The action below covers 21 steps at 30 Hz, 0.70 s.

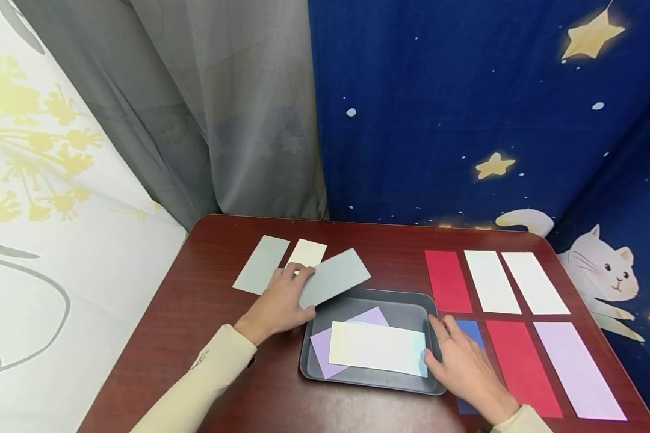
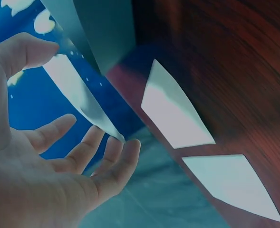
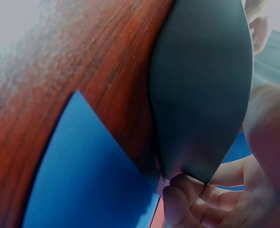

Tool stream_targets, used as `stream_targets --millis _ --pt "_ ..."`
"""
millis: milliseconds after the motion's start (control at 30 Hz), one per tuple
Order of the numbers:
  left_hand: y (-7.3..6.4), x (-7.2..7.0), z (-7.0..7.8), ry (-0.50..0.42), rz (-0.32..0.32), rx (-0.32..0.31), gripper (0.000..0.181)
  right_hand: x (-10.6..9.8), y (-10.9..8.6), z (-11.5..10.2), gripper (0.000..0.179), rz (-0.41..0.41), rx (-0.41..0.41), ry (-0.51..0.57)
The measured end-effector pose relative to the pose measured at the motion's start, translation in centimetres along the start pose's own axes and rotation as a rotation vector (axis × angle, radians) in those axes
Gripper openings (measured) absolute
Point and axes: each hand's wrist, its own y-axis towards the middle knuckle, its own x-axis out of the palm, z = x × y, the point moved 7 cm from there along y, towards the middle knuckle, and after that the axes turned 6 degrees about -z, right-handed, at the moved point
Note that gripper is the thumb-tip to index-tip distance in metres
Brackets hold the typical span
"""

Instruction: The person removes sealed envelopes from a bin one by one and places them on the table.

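My left hand [image 1: 278, 300] holds a grey-green paper card [image 1: 336, 276] by its edges, tilted above the back left corner of a dark grey tray [image 1: 374, 388]. In the left wrist view that card [image 2: 78, 95] spans from the thumb to the fingertips. Inside the tray lie a cream card [image 1: 376, 346] and, partly under it, a purple card [image 1: 325, 355]; a light blue strip shows at the cream card's right end. My right hand [image 1: 463, 364] grips the tray's right rim, its fingertips at the tray's edge [image 3: 201, 85] in the right wrist view.
Behind my left hand lie another grey-green card [image 1: 262, 264] and a cream card [image 1: 307, 252]. To the tray's right are red cards [image 1: 448, 281], white cards [image 1: 493, 281], a lilac card [image 1: 579, 370] and a blue card [image 1: 471, 331], partly covered by my right hand. Curtains [image 1: 411, 120] hang behind the table.
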Motion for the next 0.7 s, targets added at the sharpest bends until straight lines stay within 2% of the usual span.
stream_targets --millis 267,533,700 --pt "-0.5 -1.3 -3.2 -0.004 0.06 -0.096 0.077 0.0 -0.1 0.0 0.065 0.005 -0.01 0.002" --pt "-1.4 -1.6 -6.5 0.012 0.099 -0.175 0.077 0.0 0.0 0.0 0.066 0.003 -0.007 0.0" --pt "-1.9 -1.6 -8.9 0.008 0.091 -0.244 0.077 0.0 0.0 0.0 0.066 0.004 -0.008 -0.001"
